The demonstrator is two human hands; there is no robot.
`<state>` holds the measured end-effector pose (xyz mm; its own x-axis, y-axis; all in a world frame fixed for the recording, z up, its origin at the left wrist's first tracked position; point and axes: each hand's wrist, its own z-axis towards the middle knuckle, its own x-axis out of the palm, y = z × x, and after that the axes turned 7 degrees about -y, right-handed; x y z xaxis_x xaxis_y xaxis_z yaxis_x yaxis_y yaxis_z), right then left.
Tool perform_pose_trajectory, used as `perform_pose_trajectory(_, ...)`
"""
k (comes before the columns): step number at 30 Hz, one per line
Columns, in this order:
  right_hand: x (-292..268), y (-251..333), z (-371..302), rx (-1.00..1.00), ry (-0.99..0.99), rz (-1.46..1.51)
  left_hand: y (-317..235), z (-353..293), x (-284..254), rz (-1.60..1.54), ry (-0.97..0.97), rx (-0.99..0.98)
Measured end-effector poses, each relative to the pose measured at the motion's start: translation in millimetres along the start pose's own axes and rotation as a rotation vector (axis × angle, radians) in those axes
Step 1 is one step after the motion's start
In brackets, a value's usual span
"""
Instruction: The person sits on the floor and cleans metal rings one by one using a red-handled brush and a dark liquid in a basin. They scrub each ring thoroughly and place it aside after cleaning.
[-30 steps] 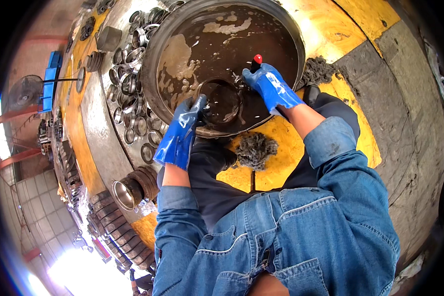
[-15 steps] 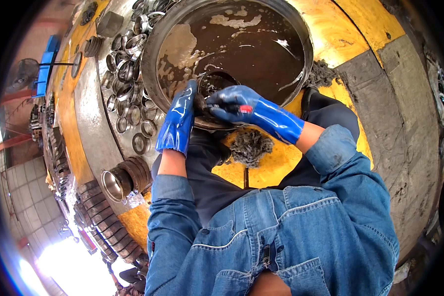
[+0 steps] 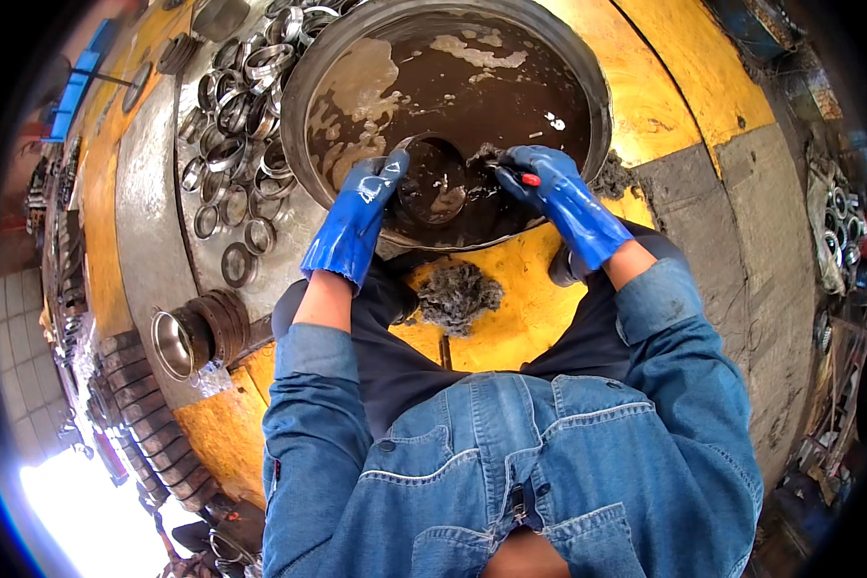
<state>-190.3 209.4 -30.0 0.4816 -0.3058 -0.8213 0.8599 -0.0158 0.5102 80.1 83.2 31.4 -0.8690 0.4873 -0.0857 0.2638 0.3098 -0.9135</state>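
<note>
Both my hands wear blue rubber gloves and are over the near side of a wide round basin [image 3: 293, 154] of dark brown liquid. My left hand [image 3: 368, 190] grips the left edge of a dark, wet metal ring [image 3: 461, 171], tilted at the liquid. Just right of the ring, my right hand [image 3: 541, 178] is closed on a dark wad of fibre [image 3: 486, 160], apart from the ring. A small red patch shows at the right glove; I cannot tell whether it belongs to the glove. The right fingertips are partly hidden.
Many loose metal rings [image 3: 233, 204] lie on a metal sheet left of the basin. A ring stack [image 3: 223, 328] lies nearer me. Between my legs, a grey fibre clump [image 3: 460, 297] rests on the yellow floor [image 3: 520, 281]. More rings [image 3: 843, 226] are far right.
My right hand has moved right, off the ring, with the dark wad. The ring now shows more fully, still in my left hand. My view has shifted slightly.
</note>
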Motion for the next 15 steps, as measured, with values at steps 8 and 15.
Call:
perform_pose_trajectory(8, 2, 40, 57, -0.637, 0.014, 0.026, 31, 34, -10, 0.125, -0.023, -0.023)
perform_pose_trajectory(15, 37, 10, 36, -0.141, 0.091, 0.05, 70, 67, -19, 0.281, -0.036, 0.077)
